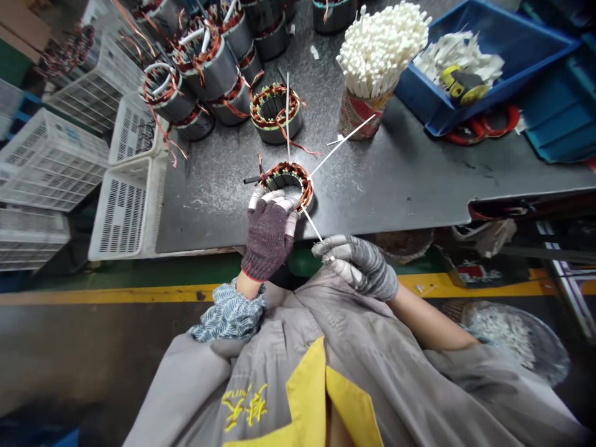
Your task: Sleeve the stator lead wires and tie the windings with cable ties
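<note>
A motor stator (308, 194) with copper windings lies near the table's front edge. My left hand (270, 233), in a dark maroon glove with pale fingertips, grips its near left rim. In a grey glove, my right hand (361, 267) pinches the tail of a white cable tie (311, 223), which runs taut from the stator's near right side. A second cable tie (342, 146) slants out of the winding to the right, and a third cable tie (288, 118) points away from me. Behind it sits another wound stator (279, 131).
Stacked stators (218, 77) stand at the back left. A cup (361, 118) packed with white cable ties is at the back, beside a blue bin (526, 43) with white scraps and a yellow-black tape roll. White crates (123, 214) adjoin the table's left edge.
</note>
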Demonstrator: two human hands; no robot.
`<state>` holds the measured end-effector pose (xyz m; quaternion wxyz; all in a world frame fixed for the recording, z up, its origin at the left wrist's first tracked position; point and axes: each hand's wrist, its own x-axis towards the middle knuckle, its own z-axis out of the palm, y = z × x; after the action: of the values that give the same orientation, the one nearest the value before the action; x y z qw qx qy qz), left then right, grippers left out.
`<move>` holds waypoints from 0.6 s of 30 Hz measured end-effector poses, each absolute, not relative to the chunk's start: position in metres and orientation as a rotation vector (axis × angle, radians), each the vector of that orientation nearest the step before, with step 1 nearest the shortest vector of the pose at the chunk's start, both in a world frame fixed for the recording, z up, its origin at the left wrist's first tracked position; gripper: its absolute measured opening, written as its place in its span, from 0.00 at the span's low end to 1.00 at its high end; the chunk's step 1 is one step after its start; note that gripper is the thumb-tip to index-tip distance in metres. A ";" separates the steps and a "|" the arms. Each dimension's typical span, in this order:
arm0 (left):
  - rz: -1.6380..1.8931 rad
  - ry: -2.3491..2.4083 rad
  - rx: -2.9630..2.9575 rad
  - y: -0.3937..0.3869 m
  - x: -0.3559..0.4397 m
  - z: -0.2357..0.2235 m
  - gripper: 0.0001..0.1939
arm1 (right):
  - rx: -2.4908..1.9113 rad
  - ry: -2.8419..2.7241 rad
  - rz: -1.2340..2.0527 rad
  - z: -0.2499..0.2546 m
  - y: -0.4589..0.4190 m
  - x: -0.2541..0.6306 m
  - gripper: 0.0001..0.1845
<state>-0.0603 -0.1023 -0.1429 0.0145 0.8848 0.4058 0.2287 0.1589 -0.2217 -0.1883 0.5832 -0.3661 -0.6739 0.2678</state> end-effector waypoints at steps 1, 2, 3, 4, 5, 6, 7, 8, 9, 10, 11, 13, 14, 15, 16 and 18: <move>0.714 1.264 2.746 -0.102 -0.060 -0.143 0.11 | -0.876 -1.569 0.626 -0.192 -0.225 0.158 0.08; 0.715 1.261 2.737 -0.102 -0.061 -0.143 0.11 | -0.888 -1.566 0.623 -0.195 -0.227 0.157 0.08; 0.713 1.257 2.730 -0.102 -0.061 -0.143 0.11 | -0.891 -1.565 0.619 -0.198 -0.228 0.155 0.08; 0.713 1.252 2.725 -0.102 -0.061 -0.143 0.11 | -0.887 -1.567 0.617 -0.200 -0.227 0.154 0.08; 0.718 1.249 2.722 -0.102 -0.061 -0.143 0.11 | -0.879 -1.572 0.619 -0.202 -0.225 0.153 0.08; 0.730 1.245 2.722 -0.102 -0.061 -0.143 0.11 | -0.863 -1.580 0.620 -0.203 -0.221 0.151 0.08; 0.749 1.241 2.723 -0.102 -0.061 -0.143 0.10 | -0.837 -1.587 0.620 -0.203 -0.216 0.150 0.08; 0.771 1.233 2.725 -0.102 -0.061 -0.143 0.10 | -0.800 -1.586 0.613 -0.203 -0.210 0.149 0.08; 0.792 1.223 2.728 -0.102 -0.061 -0.144 0.10 | -0.761 -1.578 0.604 -0.202 -0.204 0.148 0.08; 0.809 1.212 2.732 -0.103 -0.061 -0.144 0.10 | -0.731 -1.566 0.594 -0.201 -0.200 0.148 0.08; 0.822 1.202 2.737 -0.103 -0.061 -0.144 0.10 | -0.716 -1.549 0.586 -0.200 -0.197 0.148 0.07; 0.836 1.189 2.747 -0.103 -0.062 -0.144 0.11 | -0.735 -1.506 0.584 -0.199 -0.198 0.149 0.07; 0.834 1.186 2.752 -0.103 -0.062 -0.144 0.12 | -0.757 -1.494 0.590 -0.199 -0.202 0.149 0.07; 0.827 1.187 2.756 -0.103 -0.062 -0.144 0.12 | -0.780 -1.490 0.603 -0.199 -0.207 0.149 0.07; 0.815 1.194 2.757 -0.103 -0.062 -0.144 0.12 | -0.801 -1.488 0.620 -0.200 -0.212 0.149 0.07; 0.785 1.224 2.754 -0.102 -0.062 -0.144 0.11 | -0.842 -1.490 0.673 -0.204 -0.222 0.148 0.09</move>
<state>-0.0620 -0.1025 -0.1444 0.0135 0.8843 0.3929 0.2520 0.1482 -0.2222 -0.2041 0.6062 -0.3640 -0.6444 0.2910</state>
